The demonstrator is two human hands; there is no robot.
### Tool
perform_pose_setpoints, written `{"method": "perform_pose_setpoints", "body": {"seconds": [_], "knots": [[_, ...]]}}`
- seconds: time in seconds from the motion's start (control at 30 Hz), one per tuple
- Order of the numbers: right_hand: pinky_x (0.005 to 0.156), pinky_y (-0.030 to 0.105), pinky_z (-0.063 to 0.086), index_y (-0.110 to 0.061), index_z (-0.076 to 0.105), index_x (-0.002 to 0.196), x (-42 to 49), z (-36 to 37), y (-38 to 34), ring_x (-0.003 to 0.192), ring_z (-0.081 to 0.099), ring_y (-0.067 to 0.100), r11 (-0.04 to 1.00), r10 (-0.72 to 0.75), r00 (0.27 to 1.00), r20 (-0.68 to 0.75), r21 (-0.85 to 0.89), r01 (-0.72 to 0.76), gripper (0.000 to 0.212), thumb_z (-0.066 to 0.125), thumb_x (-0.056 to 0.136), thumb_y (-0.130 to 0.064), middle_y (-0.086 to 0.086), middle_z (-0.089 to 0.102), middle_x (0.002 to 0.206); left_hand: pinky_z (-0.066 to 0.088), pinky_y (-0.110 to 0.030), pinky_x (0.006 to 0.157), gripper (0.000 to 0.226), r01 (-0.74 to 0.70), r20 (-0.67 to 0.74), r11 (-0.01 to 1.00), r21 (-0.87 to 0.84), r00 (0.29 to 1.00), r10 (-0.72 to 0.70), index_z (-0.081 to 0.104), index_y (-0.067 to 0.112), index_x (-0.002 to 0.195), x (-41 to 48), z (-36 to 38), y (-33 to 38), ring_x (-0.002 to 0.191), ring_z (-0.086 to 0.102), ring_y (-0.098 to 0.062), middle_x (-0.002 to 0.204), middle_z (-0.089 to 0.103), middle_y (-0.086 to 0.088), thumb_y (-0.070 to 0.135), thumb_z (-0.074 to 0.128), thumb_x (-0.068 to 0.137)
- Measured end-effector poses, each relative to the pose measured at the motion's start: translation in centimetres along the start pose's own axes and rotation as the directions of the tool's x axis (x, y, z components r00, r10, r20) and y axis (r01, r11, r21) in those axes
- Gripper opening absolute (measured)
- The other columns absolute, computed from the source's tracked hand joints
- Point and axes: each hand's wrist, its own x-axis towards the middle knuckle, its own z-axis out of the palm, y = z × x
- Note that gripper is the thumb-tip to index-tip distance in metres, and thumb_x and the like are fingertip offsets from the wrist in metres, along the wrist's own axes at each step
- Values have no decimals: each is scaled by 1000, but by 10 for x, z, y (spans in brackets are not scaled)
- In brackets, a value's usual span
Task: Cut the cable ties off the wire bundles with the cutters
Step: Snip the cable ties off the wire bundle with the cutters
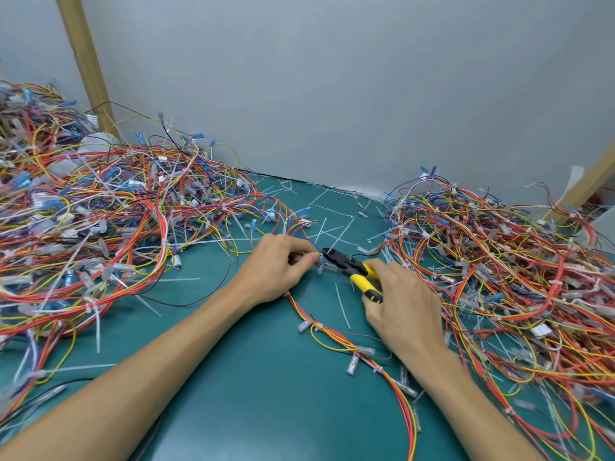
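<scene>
Head view, the only one: a teal-green bench point(253, 377) carries two great tangles of wire, and the person works in the clear strip between them. The left hand point(283, 264) is closed in a pinch on a thin red, orange and yellow wire bundle point(332, 331), thumb and fingertips meeting at its right edge. The right hand point(404, 304) is wrapped around the yellow-and-black handles of a pair of small side cutters point(352, 267). The cutters' black nose points up and left, straight at the left hand's pinch, and sits just beside those fingertips.

The relation that matters: the held bundle passes under the left hand and trails down and to the right across the bench, towards the right forearm, so its long axis lies roughly crosswise to the cutters. The spot being worked lies between the two hands, touching the left fingertips and nearest the cutter tips. Whether the blades already sit around a tie there is too small to tell. Further white cable ties point(318, 326) show along the trailing length, nearer the right hand.

The heaped mass of red, yellow and blue wiring on the left point(100, 221) looks tied in places; a similar heap on the right point(499, 277) lies close beside the right hand. Loose white cut tie strips point(342, 304) are scattered over the bench between them.
</scene>
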Motion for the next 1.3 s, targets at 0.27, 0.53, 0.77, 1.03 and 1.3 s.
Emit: {"method": "perform_pose_setpoints", "body": {"seconds": [0.27,0.53,0.77,1.03,1.3], "knots": [[53,26,29,-29,56,91,0,8,5,69,53,22,996,35,999,-37,87,-32,20,69,76,-35,-8,59,76,29,-17,48,18,-4,26,1000,-28,1000,5,76,24,85,-1,0,-1,49,37,-14,53,53,-6,24,60,93],[49,26,27,-26,52,79,-1,5,9,60,47,23,994,60,998,-32,95,-57,15,62,75,-35,-7,53,64,30,-20,50,19,6,115,993,-120,993,8,75,25,84,-1,-7,1,50,38,-10,59,54,-12,23,60,95],[71,31,40,-25,59,106,-1,7,10,85,53,22,985,-29,998,-54,168,38,36,70,72,-25,-6,59,91,28,-16,49,20,7,151,988,-155,988,16,74,23,84,-1,-9,2,48,38,-10,56,46,-10,20,58,96],[64,29,32,-25,58,91,-1,7,11,75,50,22,983,-11,999,-34,180,17,19,68,75,-27,-6,57,77,28,-16,49,19,16,142,984,-175,990,9,75,24,84,-1,-9,1,47,38,-8,56,45,-12,21,59,96],[48,26,30,-25,58,78,-2,5,10,58,49,23,989,42,999,-27,144,-37,11,59,68,-29,-5,52,58,30,-15,49,18,17,148,984,-176,989,9,74,24,85,-1,-9,0,47,41,-8,59,50,-16,22,60,96]]}}
